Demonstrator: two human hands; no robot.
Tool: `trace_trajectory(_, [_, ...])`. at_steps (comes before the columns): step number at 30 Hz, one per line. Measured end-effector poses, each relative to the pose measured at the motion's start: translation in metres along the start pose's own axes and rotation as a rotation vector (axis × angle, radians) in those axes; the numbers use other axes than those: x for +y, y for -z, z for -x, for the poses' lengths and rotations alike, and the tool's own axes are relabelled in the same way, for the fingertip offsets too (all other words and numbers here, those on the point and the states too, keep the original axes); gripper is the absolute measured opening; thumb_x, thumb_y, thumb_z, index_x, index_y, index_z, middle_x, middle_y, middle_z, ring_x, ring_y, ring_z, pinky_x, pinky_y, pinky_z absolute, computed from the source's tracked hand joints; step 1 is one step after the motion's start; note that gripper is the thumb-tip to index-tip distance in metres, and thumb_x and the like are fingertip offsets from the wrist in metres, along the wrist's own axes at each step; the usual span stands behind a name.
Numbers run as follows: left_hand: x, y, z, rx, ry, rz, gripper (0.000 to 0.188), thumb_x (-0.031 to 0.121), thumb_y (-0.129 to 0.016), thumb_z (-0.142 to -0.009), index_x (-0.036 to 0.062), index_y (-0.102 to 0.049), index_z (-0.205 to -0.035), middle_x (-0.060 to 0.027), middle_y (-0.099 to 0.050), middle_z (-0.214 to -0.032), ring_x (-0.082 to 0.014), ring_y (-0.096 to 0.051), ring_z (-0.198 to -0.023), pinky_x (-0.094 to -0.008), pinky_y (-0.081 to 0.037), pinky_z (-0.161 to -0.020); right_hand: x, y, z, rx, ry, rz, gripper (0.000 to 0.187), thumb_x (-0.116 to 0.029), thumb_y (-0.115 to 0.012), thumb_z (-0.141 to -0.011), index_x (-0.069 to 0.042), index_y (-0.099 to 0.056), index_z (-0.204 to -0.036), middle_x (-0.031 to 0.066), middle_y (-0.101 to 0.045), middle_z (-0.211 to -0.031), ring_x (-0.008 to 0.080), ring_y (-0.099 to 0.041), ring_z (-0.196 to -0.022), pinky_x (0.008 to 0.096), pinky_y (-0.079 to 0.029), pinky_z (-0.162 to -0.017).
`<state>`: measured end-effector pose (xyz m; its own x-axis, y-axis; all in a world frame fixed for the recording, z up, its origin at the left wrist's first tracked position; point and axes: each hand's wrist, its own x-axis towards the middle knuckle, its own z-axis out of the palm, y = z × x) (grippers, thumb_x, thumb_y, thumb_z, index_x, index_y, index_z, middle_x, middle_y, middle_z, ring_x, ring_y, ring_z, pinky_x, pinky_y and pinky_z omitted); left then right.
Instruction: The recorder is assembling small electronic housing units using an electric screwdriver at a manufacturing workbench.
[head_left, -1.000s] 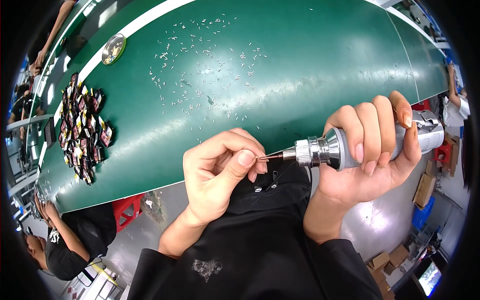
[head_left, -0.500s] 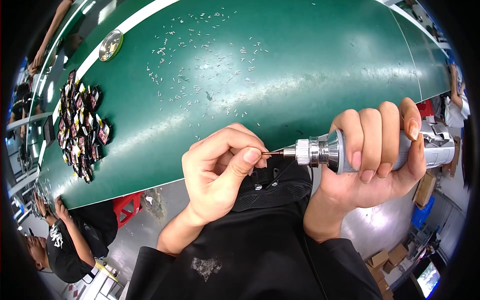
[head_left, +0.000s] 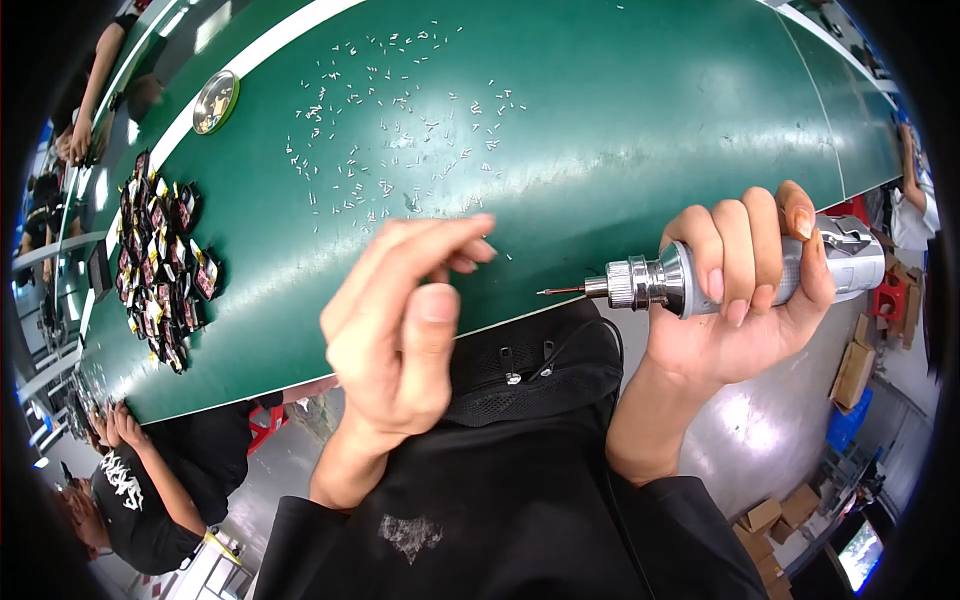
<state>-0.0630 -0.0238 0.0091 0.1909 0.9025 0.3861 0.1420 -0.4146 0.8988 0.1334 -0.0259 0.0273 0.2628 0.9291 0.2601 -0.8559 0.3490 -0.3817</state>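
My right hand (head_left: 735, 290) is wrapped round a grey and silver electric screwdriver (head_left: 634, 284), which lies level with its thin bit pointing left. The bit's tip is free, with a gap between it and my left hand (head_left: 395, 320). That left hand is raised over the near table edge, its thumb apart from the bent fingers, and nothing shows in it. Beyond it, many tiny silver pin-like pieces (head_left: 385, 130) lie scattered on the green table (head_left: 640, 130).
At the left of the table is a heap of small black packets (head_left: 160, 275). A round dish (head_left: 215, 102) with small pieces stands behind it. A black bag (head_left: 540, 375) with zips sits at my front. Another person (head_left: 150, 490) works at the lower left.
My left hand has let go of the screwdriver's bit and moved left, its fingers opening. The screwdriver in my right hand has shifted slightly up.
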Motion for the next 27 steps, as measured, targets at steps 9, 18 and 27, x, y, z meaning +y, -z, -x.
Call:
trace_trajectory(9, [-0.036,0.106,-0.101,-0.054,0.168,-0.658,0.015,0.005,-0.054,-0.090,-0.0052,-0.058,-0.079,-0.0065,-0.061,-0.070,-0.0104,-0.056,-0.066,-0.0227,-0.044,-0.065,0.006,0.036,0.003,0.325,0.052,-0.060,0.009,-0.014,-0.044,-0.091,-0.006,-0.045,-0.087,-0.0013,-0.034,-0.052,0.0097,-0.033,-0.041,0.0269,-0.034,-0.048])
trace_trajectory(18, [-0.123,0.107,-0.238,0.011,0.223,-1.105,0.052,0.034,-0.066,-0.080,0.0001,-0.050,-0.117,-0.0193,-0.057,-0.105,-0.0333,-0.057,-0.100,-0.0408,-0.046,-0.086,0.008,0.043,0.002,0.261,0.008,-0.101,0.008,-0.014,-0.044,-0.090,-0.006,-0.043,-0.087,-0.0006,-0.034,-0.050,0.0101,-0.033,-0.039,0.0280,-0.037,-0.045])
trace_trajectory(27, [-0.139,0.132,-0.266,-0.153,-0.102,-1.149,0.032,0.013,-0.064,-0.081,-0.0017,-0.059,-0.110,-0.0192,-0.060,-0.101,-0.0347,-0.057,-0.097,-0.0408,-0.046,-0.087,0.006,0.045,0.002,0.229,-0.079,-0.137,0.009,-0.016,-0.045,-0.089,-0.007,-0.044,-0.085,-0.0002,-0.036,-0.050,0.0106,-0.036,-0.040,0.0287,-0.039,-0.048])
